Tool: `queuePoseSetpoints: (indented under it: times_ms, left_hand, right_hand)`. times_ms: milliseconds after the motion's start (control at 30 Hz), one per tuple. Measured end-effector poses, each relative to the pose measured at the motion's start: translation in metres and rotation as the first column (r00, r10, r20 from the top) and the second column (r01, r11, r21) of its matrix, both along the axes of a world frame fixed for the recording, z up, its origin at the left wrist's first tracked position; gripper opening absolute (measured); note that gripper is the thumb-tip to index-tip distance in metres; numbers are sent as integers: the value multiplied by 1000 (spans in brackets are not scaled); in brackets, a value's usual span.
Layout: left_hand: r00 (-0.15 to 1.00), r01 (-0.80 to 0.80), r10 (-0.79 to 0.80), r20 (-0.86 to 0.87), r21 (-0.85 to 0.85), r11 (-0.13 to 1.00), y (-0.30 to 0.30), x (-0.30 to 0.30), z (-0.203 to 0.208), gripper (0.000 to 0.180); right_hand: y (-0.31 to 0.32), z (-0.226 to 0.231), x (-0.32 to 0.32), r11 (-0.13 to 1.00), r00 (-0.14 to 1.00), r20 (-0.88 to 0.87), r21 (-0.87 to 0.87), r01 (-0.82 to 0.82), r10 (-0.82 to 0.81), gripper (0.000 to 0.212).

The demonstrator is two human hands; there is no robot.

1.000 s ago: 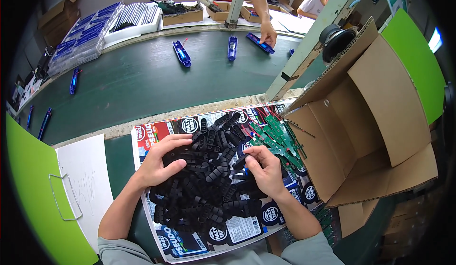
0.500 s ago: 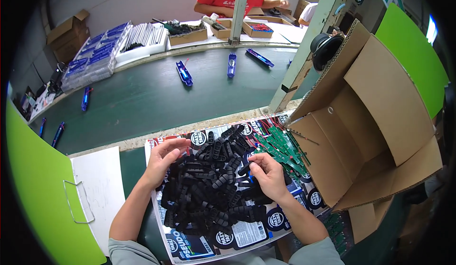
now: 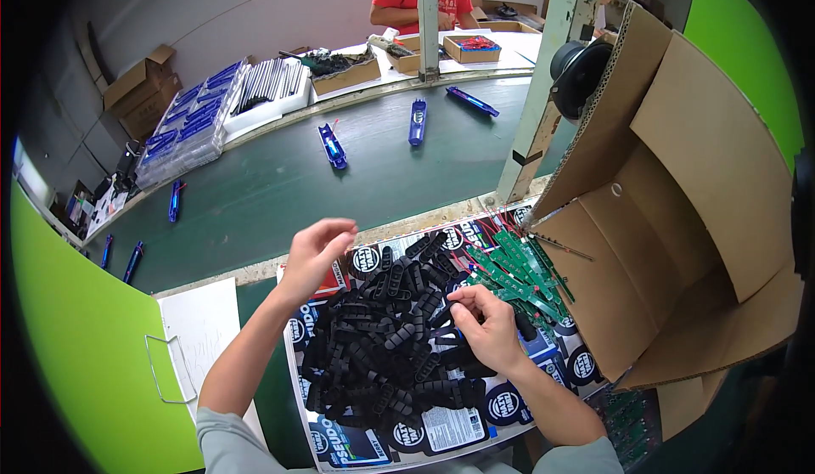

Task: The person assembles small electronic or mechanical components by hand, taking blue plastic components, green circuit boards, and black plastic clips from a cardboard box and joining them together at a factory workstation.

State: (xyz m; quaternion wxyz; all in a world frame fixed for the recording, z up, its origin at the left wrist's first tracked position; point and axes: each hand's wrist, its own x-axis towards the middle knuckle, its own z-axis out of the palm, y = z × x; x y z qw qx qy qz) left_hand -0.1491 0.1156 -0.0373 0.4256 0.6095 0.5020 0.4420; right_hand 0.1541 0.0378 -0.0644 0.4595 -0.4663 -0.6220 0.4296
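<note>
My right grip (image 3: pixel 488 330) is narrowing to a fingertip pinch, apparently holding one black piece (image 3: pixel 441 315) by its end, perhaps leaving its length uncovered. My left grip (image 3: pixel 316 253) is hovering near the printed sheet's (image 3: pixel 450 430) far-left corner, fingers curled, nothing visible inside. The black pile (image 3: pixel 365 347) is lying between my forearms, likely for short reaches; green boards (image 3: pixel 522 270) are resting rightward, presumably sorted apart.

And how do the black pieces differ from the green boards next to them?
The black pieces look short and stubby; the green boards are longer, flatter strips. The black pieces form a broad heap, while the boards make a smaller pile. Both lie loosely overlapped on the printed sheet.
</note>
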Motion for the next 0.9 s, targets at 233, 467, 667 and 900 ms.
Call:
queuePoseSetpoints:
  times_ms: [233, 467, 667, 900]
  left_hand:
    - [783, -32, 208, -586, 295, 955, 173, 55, -11, 44]
    - [638, -456, 487, -596, 218, 863, 287, 104, -28, 61]
    - [539, -398, 391, -746, 184, 899, 304, 119, -44, 49]
    - [540, -168, 297, -787, 245, 955, 267, 74, -56, 31]
  right_hand:
    - [-1, 3, 1, 1000, 1000, 1, -10, 4, -4, 13]
    - [-1, 10, 0, 996, 1000, -28, -90, 5, -8, 17]
    - [4, 6, 3, 998, 999, -35, -62, -9, 7, 19]
    - [3, 3, -1, 1000, 999, -51, 7, 17, -16, 17]
